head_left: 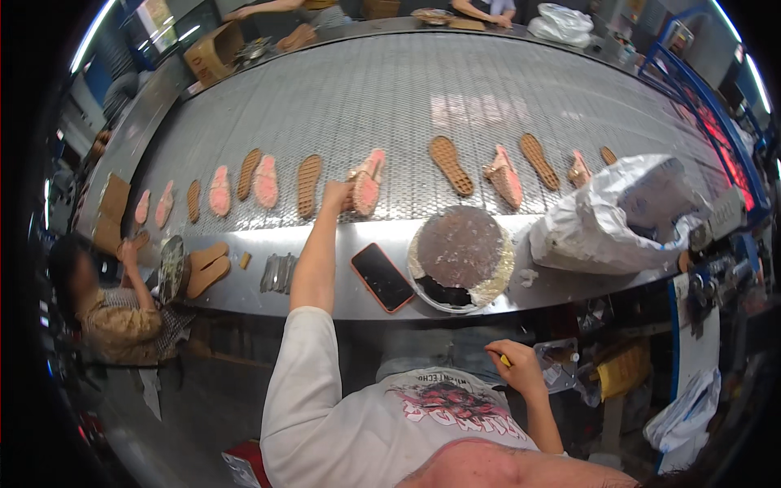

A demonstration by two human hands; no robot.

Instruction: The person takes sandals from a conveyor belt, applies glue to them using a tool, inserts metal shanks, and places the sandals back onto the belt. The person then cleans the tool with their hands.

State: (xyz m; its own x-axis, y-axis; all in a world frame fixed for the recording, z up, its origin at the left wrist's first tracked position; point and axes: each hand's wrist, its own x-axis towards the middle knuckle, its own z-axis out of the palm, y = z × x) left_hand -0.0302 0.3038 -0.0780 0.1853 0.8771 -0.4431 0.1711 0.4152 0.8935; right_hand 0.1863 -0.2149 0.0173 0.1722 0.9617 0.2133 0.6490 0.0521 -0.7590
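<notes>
My left hand point(338, 195) reaches out over the mesh conveyor belt, its fingers closed on the edge of a sandal point(368, 184) with a pink footbed and beige straps. Some of its fingertips are hidden by the sandal. Just left of it lies a brown sole point(308, 185) with a patterned face. Close to my body, my right hand point(519, 370) is closed around a small tool with a yellow handle point(505, 360); its working end cannot be made out. Further right on the belt are another pink sandal point(503, 180) and a brown sole point(451, 165).
A phone point(382, 277) and a round tub with a crusted rim point(496, 276) stand on the metal ledge point(342, 285). To their right is a large white sack point(569, 228). Metal strips point(279, 274) lie left. A co-worker point(114, 317) sits at far left.
</notes>
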